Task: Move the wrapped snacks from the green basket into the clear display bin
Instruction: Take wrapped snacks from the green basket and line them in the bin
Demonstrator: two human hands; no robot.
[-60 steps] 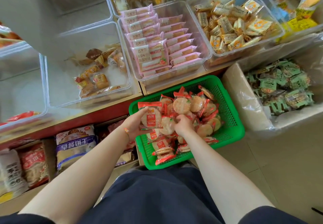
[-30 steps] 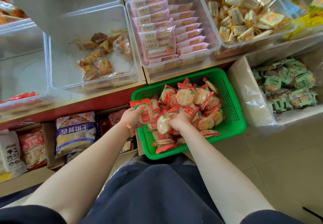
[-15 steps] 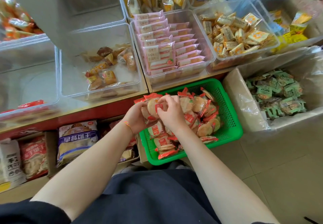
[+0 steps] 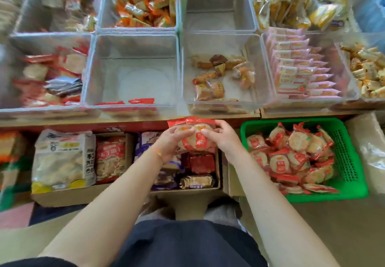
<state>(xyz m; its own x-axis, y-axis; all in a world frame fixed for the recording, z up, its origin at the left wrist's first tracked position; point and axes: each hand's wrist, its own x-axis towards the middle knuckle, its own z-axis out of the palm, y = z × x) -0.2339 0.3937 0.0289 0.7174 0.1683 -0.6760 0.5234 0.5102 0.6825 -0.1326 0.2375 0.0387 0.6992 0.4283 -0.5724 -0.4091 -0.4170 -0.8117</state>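
Holding a bunch of wrapped snacks [image 4: 194, 139] between them, the left hand [image 4: 169, 141] and right hand [image 4: 224, 137] grip it just below the clear bin's [image 4: 133, 104] near rim. Its floor lies mostly bare. Well right sits the green basket [image 4: 352, 162], heaped with more.

Below the hands, boxes [image 4: 183, 189] hold bagged biscuits [image 4: 62, 158]. Beyond them to the right sit pink packs [image 4: 295, 70] and loose pastries [image 4: 218, 72] in bins.
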